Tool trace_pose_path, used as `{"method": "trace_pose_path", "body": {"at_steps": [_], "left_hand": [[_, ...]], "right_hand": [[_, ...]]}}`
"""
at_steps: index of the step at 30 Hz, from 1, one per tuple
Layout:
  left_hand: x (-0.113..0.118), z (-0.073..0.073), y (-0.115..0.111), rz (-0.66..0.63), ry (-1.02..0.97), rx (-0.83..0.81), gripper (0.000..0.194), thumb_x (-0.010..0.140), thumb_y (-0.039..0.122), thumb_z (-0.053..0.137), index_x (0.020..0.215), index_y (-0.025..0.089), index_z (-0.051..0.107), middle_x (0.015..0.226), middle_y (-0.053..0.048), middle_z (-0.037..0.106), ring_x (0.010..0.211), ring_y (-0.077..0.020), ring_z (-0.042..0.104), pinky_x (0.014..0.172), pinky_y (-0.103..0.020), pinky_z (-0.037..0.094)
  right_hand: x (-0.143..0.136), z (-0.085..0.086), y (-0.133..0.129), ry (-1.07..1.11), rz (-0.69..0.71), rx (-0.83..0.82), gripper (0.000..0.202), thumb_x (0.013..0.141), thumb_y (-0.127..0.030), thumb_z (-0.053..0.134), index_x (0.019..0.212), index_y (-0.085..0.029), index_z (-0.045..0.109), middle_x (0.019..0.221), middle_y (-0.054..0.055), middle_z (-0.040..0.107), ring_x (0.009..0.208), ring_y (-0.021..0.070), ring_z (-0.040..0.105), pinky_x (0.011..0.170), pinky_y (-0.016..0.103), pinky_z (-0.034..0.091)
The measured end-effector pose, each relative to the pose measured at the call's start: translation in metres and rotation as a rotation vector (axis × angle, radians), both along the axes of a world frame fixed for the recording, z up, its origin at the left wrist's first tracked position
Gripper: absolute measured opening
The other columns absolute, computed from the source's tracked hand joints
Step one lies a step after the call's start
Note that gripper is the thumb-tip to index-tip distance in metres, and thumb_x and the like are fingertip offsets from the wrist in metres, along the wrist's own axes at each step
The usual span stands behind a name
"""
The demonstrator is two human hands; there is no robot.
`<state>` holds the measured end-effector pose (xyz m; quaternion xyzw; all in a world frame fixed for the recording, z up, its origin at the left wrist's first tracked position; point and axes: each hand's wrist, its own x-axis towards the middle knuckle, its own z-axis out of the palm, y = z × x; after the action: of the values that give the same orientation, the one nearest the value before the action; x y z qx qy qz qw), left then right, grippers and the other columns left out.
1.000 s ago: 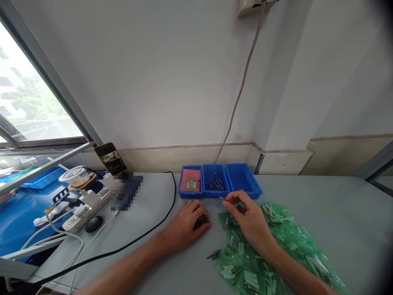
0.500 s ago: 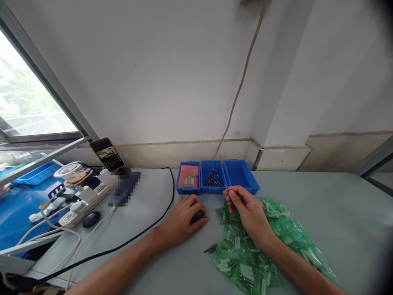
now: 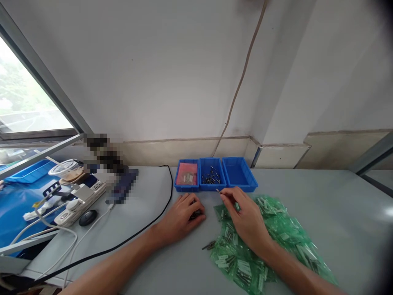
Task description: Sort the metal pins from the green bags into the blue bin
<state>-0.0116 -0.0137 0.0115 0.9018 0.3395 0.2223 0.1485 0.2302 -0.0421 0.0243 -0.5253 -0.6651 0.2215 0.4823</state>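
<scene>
My right hand (image 3: 245, 215) pinches a small slim metal pin (image 3: 218, 191) between thumb and fingertips, just in front of the blue bins. Below that hand lie several green plastic bags (image 3: 242, 262) with metal pins and white labels inside. My left hand (image 3: 182, 215) rests on the table with its fingers curled round a few dark metal pins (image 3: 195, 214), mostly hidden by the palm. A few loose pins (image 3: 209, 245) lie beside the bags. Behind the hands, the middle blue bin (image 3: 211, 187) holds several loose pins, and the left bin (image 3: 187, 188) holds a pink bag (image 3: 186, 170).
The right blue bin (image 3: 239, 170) stands against the others near the wall. A black cable (image 3: 147, 224) crosses the table under my left forearm. To the left are a power strip (image 3: 89, 196), a black mouse-like object (image 3: 88, 218) and white cords.
My right hand has shifted slightly left with the pin, its tip now lower, in front of the middle bin. My left hand stays in place. The view has tilted slightly.
</scene>
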Motion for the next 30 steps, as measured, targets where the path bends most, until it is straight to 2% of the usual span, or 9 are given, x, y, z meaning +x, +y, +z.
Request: {"method": "trace_pose_path", "body": {"at_steps": [4,9,12,16,19,22,24,26,30], "left_hand": [[0.0,0.0,0.0,-0.006,-0.008,0.01,0.008,0.108,0.026,0.057,0.103,0.021,0.062,0.109,-0.006,0.063,0.099,-0.0225,0.056,0.09,-0.037,0.046],[0.0,0.002,0.0,-0.022,-0.007,0.0,0.009,0.108,0.026,0.057,0.104,0.021,0.064,0.109,-0.006,0.064,0.1,-0.0218,0.057,0.092,-0.037,0.047],[0.001,0.002,0.001,-0.032,-0.004,-0.002,0.012,0.109,0.028,0.056,0.106,0.022,0.066,0.111,-0.007,0.063,0.102,-0.0217,0.059,0.093,-0.037,0.048],[0.001,0.0,0.002,-0.053,-0.026,0.0,0.013,0.11,0.028,0.055,0.109,0.022,0.066,0.112,-0.007,0.063,0.103,-0.0214,0.06,0.095,-0.037,0.049],[0.0,0.001,0.001,-0.055,-0.021,0.008,0.011,0.11,0.029,0.056,0.111,0.022,0.065,0.113,-0.007,0.064,0.105,-0.0221,0.059,0.096,-0.037,0.048],[-0.001,0.003,0.001,-0.035,-0.011,0.017,0.012,0.109,0.031,0.058,0.112,0.022,0.066,0.114,-0.007,0.064,0.105,-0.0231,0.059,0.095,-0.038,0.048],[-0.001,0.004,0.0,-0.018,-0.011,0.018,0.014,0.108,0.033,0.059,0.112,0.023,0.066,0.115,-0.008,0.064,0.104,-0.0238,0.059,0.095,-0.039,0.047],[-0.002,0.006,-0.001,-0.012,-0.006,0.011,0.017,0.106,0.037,0.062,0.114,0.023,0.067,0.115,-0.008,0.064,0.104,-0.0245,0.058,0.096,-0.04,0.047],[-0.003,0.01,-0.004,-0.01,0.009,0.009,0.03,0.102,0.05,0.066,0.118,0.025,0.067,0.12,-0.008,0.063,0.105,-0.0262,0.057,0.099,-0.042,0.046]], "right_hand": [[-0.003,0.004,-0.003,-0.004,0.004,-0.014,0.021,0.106,-0.045,0.057,0.098,-0.03,0.07,0.096,0.006,0.072,0.089,0.0276,0.065,0.08,0.039,0.048],[-0.001,-0.001,0.008,0.308,0.026,-0.247,0.04,0.101,-0.063,0.06,0.085,-0.026,0.06,0.063,-0.003,0.055,0.059,0.019,0.052,0.059,0.032,0.042],[-0.001,-0.001,0.016,0.486,0.033,-0.346,0.049,0.095,-0.07,0.064,0.077,-0.025,0.054,0.057,-0.006,0.047,0.05,0.0146,0.042,0.049,0.028,0.034],[-0.004,0.003,0.02,0.562,0.043,-0.332,0.049,0.092,-0.07,0.067,0.104,-0.023,0.068,0.075,-0.001,0.061,0.055,0.0156,0.052,0.046,0.028,0.039],[-0.003,0.006,0.016,0.412,0.055,-0.25,0.047,0.097,-0.064,0.064,0.123,-0.025,0.067,0.089,0.003,0.068,0.065,0.0192,0.059,0.054,0.031,0.047],[0.003,0.015,0.006,0.031,0.185,-0.159,0.027,0.096,-0.052,0.071,0.107,-0.027,0.069,0.091,0.004,0.068,0.083,0.0239,0.062,0.077,0.037,0.052],[0.009,0.023,-0.002,-0.227,0.365,-0.182,0.046,0.08,-0.052,0.088,0.115,-0.03,0.069,0.108,0.006,0.068,0.1,0.0287,0.061,0.087,0.04,0.051],[0.014,0.029,-0.006,-0.444,0.469,-0.217,0.055,0.072,-0.056,0.092,0.115,-0.03,0.069,0.117,0.006,0.066,0.109,0.0324,0.058,0.092,0.043,0.048],[0.021,0.031,-0.008,-0.596,0.497,-0.201,0.052,0.075,-0.057,0.091,0.111,-0.028,0.065,0.115,0.005,0.063,0.109,0.0329,0.054,0.092,0.044,0.045]]}}
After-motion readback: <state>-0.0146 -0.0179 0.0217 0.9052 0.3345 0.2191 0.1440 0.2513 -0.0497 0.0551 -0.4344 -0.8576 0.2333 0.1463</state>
